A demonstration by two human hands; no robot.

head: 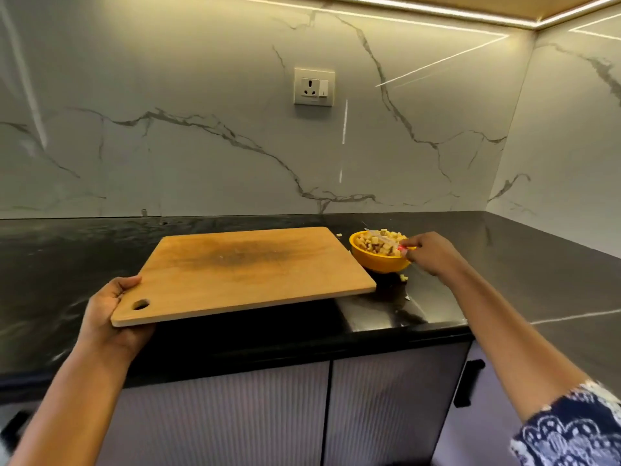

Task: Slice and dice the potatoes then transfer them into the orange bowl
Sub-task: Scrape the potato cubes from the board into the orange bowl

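Diced potatoes (381, 243) in orange bowl (376, 262) (heaped)

A white wall socket (314, 87) with a switch is set in the back wall (168, 95), which is clad in glossy white marble with grey veins. Above the socket, an LED light strip (420, 10) is run along the underside of a wood-toned overhang, and its lines are mirrored in the marble. To the right of the socket, a side wall (571, 129) of the same marble is met at a corner. Below the socket, a black stone countertop (67, 264) is laid, and beneath it ribbed pale lilac cabinet doors (235, 415) with black handles (468, 383) are fitted.
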